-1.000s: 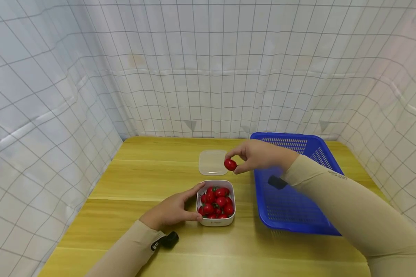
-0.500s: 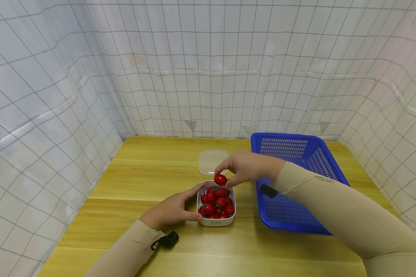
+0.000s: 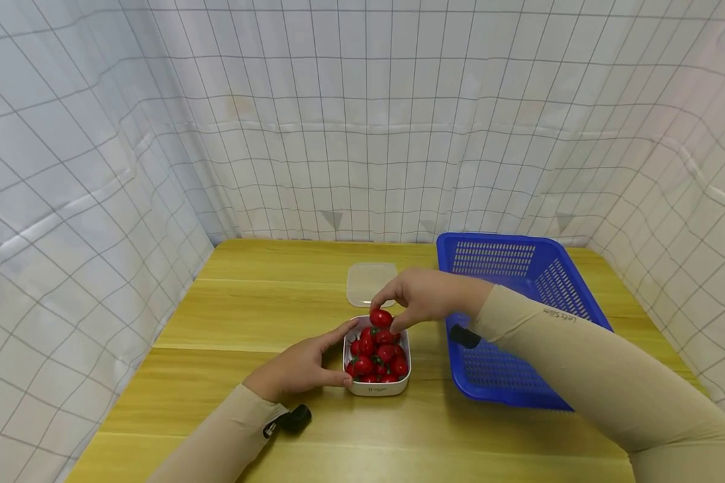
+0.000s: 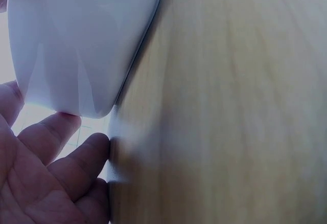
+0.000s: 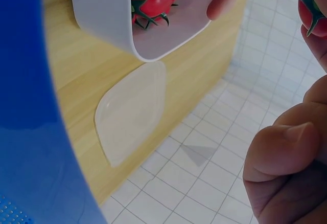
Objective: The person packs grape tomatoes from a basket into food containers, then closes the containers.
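Observation:
A white square container (image 3: 377, 389) full of red cherry tomatoes (image 3: 379, 359) stands on the table. My left hand (image 3: 299, 365) holds it from the left, thumb at the near corner and index finger at the far corner. In the left wrist view, fingertips (image 4: 69, 119) meet the container's smooth wall (image 4: 87, 45). My right hand (image 3: 431, 293) pinches one cherry tomato (image 3: 380, 318) between thumb and fingers, low over the container's far part. Its green stem end (image 5: 311, 6) shows at the edge of the right wrist view.
Behind the container a clear flat lid (image 3: 368, 283) lies on the wooden table (image 3: 266, 295). A blue plastic basket (image 3: 492, 258) with slotted walls stands at the right, under my right forearm. White gridded curtains (image 3: 362, 134) surround the table's back and sides.
My right hand has moved left and down with the cherry tomato, from beside the lid to over the container. The left hand has kept its place on the container.

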A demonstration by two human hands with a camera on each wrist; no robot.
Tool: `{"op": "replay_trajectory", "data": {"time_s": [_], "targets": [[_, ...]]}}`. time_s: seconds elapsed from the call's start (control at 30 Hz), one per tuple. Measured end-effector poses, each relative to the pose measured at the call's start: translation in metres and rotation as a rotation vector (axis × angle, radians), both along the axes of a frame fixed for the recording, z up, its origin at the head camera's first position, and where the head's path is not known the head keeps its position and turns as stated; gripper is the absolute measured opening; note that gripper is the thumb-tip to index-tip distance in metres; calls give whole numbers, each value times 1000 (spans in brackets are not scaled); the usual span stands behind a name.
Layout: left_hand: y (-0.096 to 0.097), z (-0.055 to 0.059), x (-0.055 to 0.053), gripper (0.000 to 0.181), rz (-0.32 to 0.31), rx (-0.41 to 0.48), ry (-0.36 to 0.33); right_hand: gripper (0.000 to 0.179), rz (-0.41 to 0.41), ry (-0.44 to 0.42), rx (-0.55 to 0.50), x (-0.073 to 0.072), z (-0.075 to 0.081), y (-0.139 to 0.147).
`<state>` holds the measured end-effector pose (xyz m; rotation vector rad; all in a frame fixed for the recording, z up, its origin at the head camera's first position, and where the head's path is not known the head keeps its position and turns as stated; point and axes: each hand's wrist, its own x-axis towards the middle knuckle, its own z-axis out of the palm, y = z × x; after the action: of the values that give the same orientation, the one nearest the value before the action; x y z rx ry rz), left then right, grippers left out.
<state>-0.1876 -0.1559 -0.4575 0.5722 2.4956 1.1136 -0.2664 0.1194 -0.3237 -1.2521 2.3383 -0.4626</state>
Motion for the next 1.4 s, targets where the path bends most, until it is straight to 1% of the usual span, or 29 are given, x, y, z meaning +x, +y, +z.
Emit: {"op": "replay_trajectory", "data": {"time_s": [0.23, 0.5, 0.7, 0.97, 1.07, 1.13, 1.2, 1.3, 1.4], "targets": [[-1, -1, -1, 100, -3, 10, 0, 40, -9, -40, -15, 1, -1, 0], [0, 0, 0, 100, 2, -2, -1, 41, -15, -60, -19, 1, -2, -1], [-1, 0, 0, 100, 3, -4, 1, 42, -5, -59, -24, 1, -2, -1], [-2, -1, -2, 100, -13, 5, 6, 48, 3, -40, -13, 1, -3, -2], [-2, -1, -2, 100, -18, 8, 9, 49, -25, -35, -9, 0, -1, -2], [-3, -1, -1, 100, -18, 13, 8, 48, -63, -26, -11, -1, 0, -1], [-3, 0, -1, 100, -17, 16, 7, 46, -116, -7, -16, -3, 0, -1], [-2, 0, -2, 100, -19, 17, 10, 44, -201, 1, -48, -8, -1, 2], [-1, 3, -5, 99, -33, 16, 6, 42, -261, 14, -86, -15, -1, 4]]}}
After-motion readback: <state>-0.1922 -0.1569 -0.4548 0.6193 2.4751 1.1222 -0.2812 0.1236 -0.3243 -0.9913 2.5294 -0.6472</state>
